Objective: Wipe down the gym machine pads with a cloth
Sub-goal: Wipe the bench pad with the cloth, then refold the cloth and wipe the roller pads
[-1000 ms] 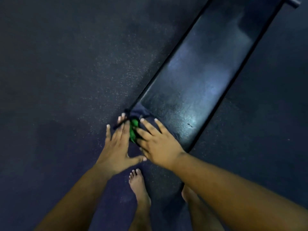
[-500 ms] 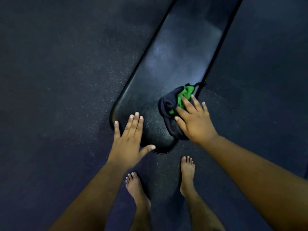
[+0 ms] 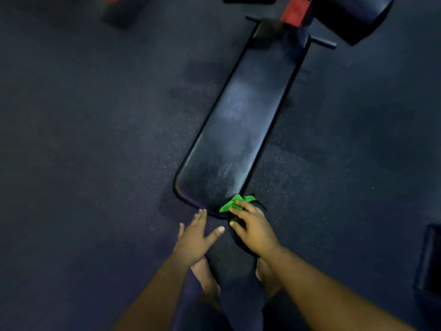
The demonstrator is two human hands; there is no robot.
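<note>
Fingers (image 3: 241,206) of right hand (image 3: 255,229) pressing cloth (image 3: 232,204) at bench pad (image 3: 238,130) near corner, left hand (image 3: 194,237) spread beside

A speckled dark floor (image 3: 95,139) lies underfoot (a dark box (image 3: 429,259) sits at its right edge).

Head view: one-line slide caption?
Right hand presses green-and-dark cloth on bench pad near corner; left hand open beside it.

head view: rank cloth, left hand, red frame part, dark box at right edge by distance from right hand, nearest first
1. cloth: under the right hand, at the pad's near corner.
2. left hand: just beside it, to the left.
3. dark box: far right edge.
4. red frame part: top, beyond the pad.
</note>
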